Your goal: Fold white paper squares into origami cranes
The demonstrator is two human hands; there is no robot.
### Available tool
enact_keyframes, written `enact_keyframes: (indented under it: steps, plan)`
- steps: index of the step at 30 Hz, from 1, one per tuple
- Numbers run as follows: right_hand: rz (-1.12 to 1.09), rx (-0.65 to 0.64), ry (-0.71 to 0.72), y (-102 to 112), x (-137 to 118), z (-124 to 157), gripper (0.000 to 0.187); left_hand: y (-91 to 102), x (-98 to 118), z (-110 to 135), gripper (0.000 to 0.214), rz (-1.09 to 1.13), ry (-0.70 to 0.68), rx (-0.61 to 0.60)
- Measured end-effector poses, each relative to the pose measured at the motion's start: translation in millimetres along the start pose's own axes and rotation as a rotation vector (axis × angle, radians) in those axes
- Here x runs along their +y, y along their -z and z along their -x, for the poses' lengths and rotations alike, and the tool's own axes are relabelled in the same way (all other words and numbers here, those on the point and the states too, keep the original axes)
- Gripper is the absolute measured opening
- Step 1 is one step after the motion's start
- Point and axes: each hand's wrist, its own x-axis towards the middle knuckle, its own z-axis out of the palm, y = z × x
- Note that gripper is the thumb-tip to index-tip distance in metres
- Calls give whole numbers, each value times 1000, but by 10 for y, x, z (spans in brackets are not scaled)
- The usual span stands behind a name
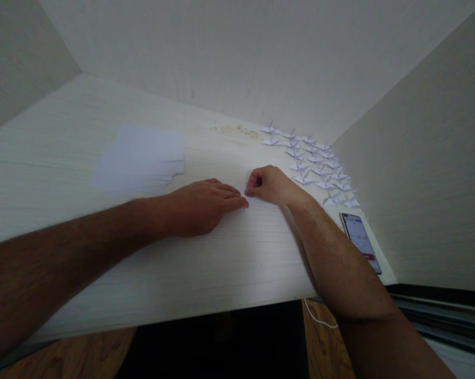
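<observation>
A small piece of white paper [253,200] lies on the table between my two hands, mostly hidden by my fingers. My left hand [204,205] rests palm down with its fingers stretched out, the fingertips on the paper's left side. My right hand [269,184] is curled, thumb and forefinger pinched together at the paper's upper right edge. How the paper is folded cannot be made out.
A loose stack of white paper sheets [142,158] lies to the left. Several folded paper cranes [312,158] stand in rows at the back right. A phone [360,241] lies near the right edge. Walls [206,52] enclose the white table [174,284]. A white cable [318,318] hangs below.
</observation>
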Motion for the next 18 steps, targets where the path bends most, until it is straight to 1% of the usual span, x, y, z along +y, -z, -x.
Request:
enact_keyframes:
  steps: [5, 12, 18]
  plan:
    - [-30, -6, -4, -6, 17, -8, 9, -34, -16, -2, 51, 24, -34, 5]
    - [-1, -11, -9, 3, 12, -15, 10, -25, -18, 3, 50, 11, -50, 13]
    - [-11, -15, -10, 11, -12, -2, 10, -18, -19, -9, 49, 41, -45, 7]
